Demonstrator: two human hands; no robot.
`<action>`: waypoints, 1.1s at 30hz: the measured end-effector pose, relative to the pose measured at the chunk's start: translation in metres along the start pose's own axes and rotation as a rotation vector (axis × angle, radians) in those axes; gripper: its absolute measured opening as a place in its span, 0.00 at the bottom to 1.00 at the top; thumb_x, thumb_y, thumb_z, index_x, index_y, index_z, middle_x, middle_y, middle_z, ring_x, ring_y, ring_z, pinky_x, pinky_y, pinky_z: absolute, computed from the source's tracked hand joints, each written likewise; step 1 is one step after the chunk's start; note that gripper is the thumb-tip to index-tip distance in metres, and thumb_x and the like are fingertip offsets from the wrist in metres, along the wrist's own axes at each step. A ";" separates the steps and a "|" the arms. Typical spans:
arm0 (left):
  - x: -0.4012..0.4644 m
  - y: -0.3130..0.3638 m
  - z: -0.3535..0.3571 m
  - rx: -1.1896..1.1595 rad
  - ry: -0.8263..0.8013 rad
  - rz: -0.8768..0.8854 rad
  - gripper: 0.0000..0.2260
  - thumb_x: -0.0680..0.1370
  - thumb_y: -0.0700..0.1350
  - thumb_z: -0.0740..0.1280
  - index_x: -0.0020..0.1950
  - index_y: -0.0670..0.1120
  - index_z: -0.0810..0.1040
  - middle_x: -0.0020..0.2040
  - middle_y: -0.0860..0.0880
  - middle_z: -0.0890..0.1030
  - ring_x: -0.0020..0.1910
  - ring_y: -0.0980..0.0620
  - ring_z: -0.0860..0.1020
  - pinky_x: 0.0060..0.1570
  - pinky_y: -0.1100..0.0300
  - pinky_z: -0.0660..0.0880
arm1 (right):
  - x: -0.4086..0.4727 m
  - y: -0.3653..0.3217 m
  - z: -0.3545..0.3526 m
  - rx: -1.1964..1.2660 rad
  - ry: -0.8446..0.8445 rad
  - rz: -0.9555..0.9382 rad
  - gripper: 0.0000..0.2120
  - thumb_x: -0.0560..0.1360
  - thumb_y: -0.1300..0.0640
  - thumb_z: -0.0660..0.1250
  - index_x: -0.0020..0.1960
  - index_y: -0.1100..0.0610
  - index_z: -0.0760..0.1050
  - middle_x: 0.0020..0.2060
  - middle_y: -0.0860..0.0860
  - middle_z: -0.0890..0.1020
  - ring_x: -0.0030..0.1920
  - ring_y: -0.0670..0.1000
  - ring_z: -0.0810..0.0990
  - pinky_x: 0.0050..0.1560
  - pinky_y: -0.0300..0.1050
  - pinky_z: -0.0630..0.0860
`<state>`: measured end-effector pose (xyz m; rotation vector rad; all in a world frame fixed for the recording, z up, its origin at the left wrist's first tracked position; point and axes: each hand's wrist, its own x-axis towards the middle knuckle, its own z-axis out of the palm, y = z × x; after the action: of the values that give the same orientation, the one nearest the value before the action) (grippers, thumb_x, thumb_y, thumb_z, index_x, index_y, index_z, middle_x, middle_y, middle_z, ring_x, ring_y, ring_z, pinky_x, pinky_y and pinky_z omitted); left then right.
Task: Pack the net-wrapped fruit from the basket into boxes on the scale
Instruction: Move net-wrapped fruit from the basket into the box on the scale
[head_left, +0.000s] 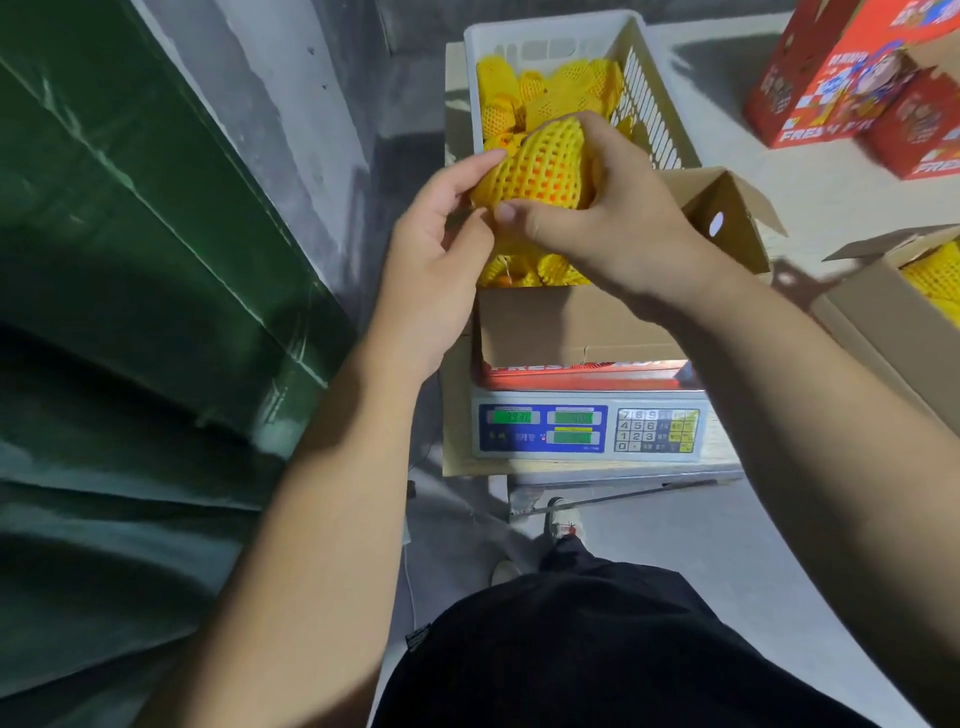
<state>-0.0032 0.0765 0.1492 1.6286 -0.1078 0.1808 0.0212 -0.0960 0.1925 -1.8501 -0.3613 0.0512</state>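
Over the scale, centre of view: a net-wrapped fruit is held up between both hands, above the open cardboard box.
Left hand: at nine o'clock of the fruit, fingers curled round its left side, fingertips on the netting.
Right hand: at three o'clock, fingers wrapped over the top and thumb pinching the lower edge of the net.
Step in hand: carrying one fruit from basket to box; the thumbs may be straightening the net sleeve, though that is hard to tell.
Next move: I would judge it needs lowering toward six o'clock into a gap among the wrapped fruit already in the box, then letting go.
Fruit: yellow foam mesh, diamond-patterned, orange skin showing through the holes; soft and springy by the look.
Basket: white plastic, at twelve o'clock behind the box, more yellow-netted fruit inside.
Scale: at six o'clock of the box, green digits lit but unreadable.
Other boxes: red printed cartons at two o'clock.
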 end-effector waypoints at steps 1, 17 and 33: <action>-0.001 0.002 0.001 -0.029 0.009 -0.013 0.17 0.83 0.43 0.64 0.71 0.56 0.78 0.71 0.49 0.79 0.70 0.50 0.78 0.67 0.46 0.78 | 0.000 0.000 0.001 -0.003 0.014 -0.006 0.30 0.73 0.55 0.79 0.67 0.65 0.69 0.58 0.65 0.80 0.60 0.62 0.81 0.59 0.64 0.80; 0.027 0.008 0.038 -0.120 0.113 -0.315 0.16 0.79 0.52 0.75 0.66 0.60 0.77 0.68 0.55 0.79 0.66 0.50 0.79 0.58 0.49 0.82 | 0.025 0.057 -0.047 -0.832 -0.075 0.282 0.32 0.78 0.44 0.67 0.80 0.46 0.63 0.75 0.58 0.67 0.73 0.67 0.66 0.74 0.64 0.63; 0.059 -0.014 0.073 0.151 -0.061 -0.202 0.19 0.79 0.51 0.75 0.69 0.58 0.76 0.64 0.60 0.77 0.59 0.70 0.74 0.55 0.67 0.76 | 0.020 0.066 -0.101 -0.765 0.024 0.274 0.38 0.62 0.36 0.71 0.68 0.49 0.70 0.57 0.55 0.75 0.59 0.57 0.73 0.56 0.47 0.68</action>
<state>0.0607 0.0071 0.1419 1.7838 0.0250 -0.0164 0.0768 -0.2014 0.1652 -2.6471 -0.1038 0.0861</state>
